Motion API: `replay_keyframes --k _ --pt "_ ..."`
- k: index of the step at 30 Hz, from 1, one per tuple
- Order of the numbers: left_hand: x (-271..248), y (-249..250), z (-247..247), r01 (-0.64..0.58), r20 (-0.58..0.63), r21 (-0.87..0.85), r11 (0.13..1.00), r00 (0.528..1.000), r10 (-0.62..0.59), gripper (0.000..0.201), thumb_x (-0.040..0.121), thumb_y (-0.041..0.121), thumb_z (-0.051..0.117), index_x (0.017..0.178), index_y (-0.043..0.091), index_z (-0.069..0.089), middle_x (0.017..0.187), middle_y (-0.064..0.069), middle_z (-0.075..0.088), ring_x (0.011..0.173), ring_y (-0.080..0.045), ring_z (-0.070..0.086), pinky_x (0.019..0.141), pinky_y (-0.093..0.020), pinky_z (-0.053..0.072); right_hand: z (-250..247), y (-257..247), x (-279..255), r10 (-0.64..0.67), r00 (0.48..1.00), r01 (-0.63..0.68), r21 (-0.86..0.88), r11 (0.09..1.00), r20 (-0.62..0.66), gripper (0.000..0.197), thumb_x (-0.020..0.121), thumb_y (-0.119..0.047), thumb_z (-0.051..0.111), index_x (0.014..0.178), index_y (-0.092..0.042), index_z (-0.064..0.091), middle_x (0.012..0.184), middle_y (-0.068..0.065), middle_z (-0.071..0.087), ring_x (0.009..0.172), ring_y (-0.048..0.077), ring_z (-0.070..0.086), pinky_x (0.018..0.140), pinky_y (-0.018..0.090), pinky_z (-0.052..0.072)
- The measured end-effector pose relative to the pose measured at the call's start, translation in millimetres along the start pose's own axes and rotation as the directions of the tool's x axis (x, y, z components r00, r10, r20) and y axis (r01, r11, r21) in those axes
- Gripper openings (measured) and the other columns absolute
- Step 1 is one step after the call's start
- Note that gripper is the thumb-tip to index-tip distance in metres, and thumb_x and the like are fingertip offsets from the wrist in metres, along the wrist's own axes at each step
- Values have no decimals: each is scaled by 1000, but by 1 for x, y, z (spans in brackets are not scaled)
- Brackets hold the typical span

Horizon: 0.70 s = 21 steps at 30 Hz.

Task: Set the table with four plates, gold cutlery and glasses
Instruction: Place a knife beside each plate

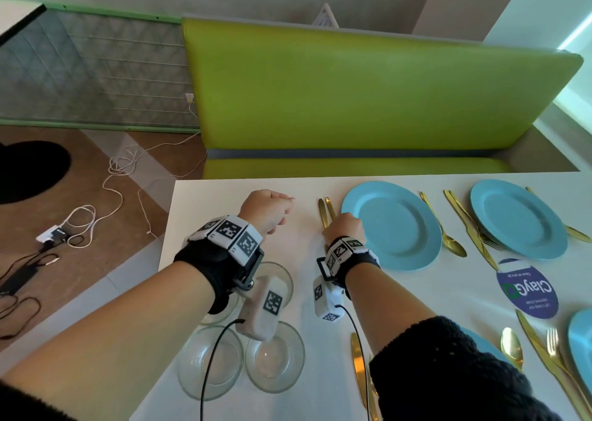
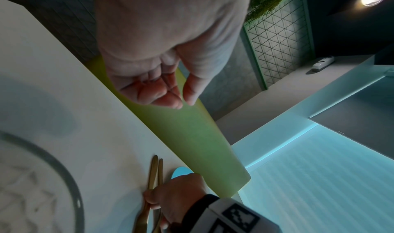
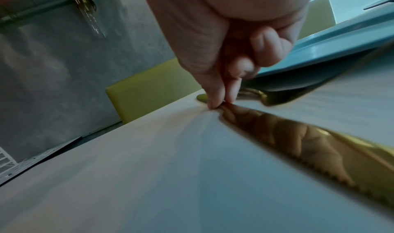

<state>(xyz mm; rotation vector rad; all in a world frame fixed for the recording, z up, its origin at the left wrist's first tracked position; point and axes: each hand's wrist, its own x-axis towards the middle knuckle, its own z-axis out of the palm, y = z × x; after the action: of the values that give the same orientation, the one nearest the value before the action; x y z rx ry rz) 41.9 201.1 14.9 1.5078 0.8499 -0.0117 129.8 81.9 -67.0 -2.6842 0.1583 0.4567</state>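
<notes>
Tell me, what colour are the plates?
Light blue; the plates show best in the head view.

Head view high over table (image 1: 224,190), 2 wrist views low, close, sharing gold cutlery (image 2: 154,174).

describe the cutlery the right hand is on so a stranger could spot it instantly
Start at the lime-green bench behind the white table, then find the blue plate nearest the table's left end. Just left of its rim lie a gold knife and a second gold piece, handles side by side pointing at the bench. Unlike the other cutlery, this pair is under the right hand, whose fingers pinch the knife.
</notes>
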Motion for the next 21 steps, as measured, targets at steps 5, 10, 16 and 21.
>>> replay_keyframes --k 5,10,16,21 --pt "-1 -1 -6 -1 -4 0 1000 1000 1 21 90 15 58 71 20 54 70 3 54 55 -10 46 49 -21 31 -1 -1 2 -6 1000 6 -20 1000 -7 18 89 -9 55 103 -2 65 107 15 68 100 31 66 80 34 52" --pt "-5 -6 -11 -7 -10 -3 1000 1000 7 20 90 16 58 71 20 54 70 3 54 56 -11 46 49 -22 31 -3 1 -2 -15 1000 15 -38 999 -10 18 90 -13 57 102 -3 66 106 13 69 99 30 66 79 34 53" --pt "-22 -10 -11 -9 24 -16 1000 1000 9 17 90 17 59 73 19 55 73 3 56 59 -10 48 51 -21 33 -26 13 -25 -26 999 26 -19 999 -23 19 88 -17 50 91 -8 67 96 11 68 90 30 65 74 31 49" --pt "-51 -7 -4 -75 59 4 997 996 74 10 90 19 58 80 19 56 75 5 57 62 -9 50 54 -21 37 -51 41 -61 -139 990 139 -20 990 3 24 89 -23 50 88 -12 71 92 8 70 86 27 63 72 29 50"
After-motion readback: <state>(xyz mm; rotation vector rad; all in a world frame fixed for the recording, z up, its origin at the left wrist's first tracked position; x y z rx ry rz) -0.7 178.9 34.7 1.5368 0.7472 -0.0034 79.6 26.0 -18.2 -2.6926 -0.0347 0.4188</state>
